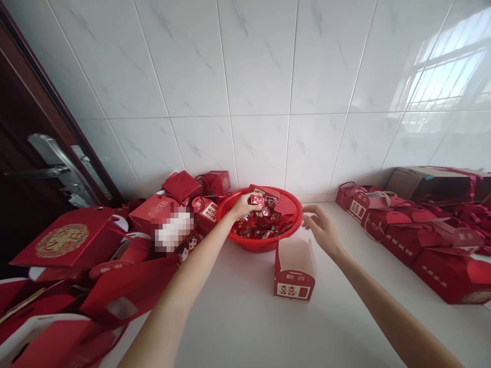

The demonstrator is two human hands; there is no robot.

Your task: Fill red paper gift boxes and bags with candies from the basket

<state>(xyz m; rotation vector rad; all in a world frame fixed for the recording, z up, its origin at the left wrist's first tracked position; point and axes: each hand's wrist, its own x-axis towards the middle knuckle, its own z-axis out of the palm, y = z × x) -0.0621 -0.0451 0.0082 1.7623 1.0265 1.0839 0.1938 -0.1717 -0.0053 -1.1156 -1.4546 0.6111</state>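
Note:
A red plastic basket (261, 247) full of wrapped candies (266, 222) stands against the tiled wall. Over its left side, my left hand (244, 205) is closed on a small red wrapped candy (257, 201). My right hand (320, 225) is beside the basket's right rim, fingers apart and curved, with nothing visible in them. Between my forearms, in front of the basket, an open red and white gift box (294, 271) stands upright with white characters on its front. How much lies inside that box I cannot see.
Many red gift boxes (72, 237) are heaped on the left, next to a dark door with a metal handle (57, 166). A row of red boxes (406, 237) lines the right, before a cardboard carton (414, 179). The white tabletop (245, 322) runs along the wall.

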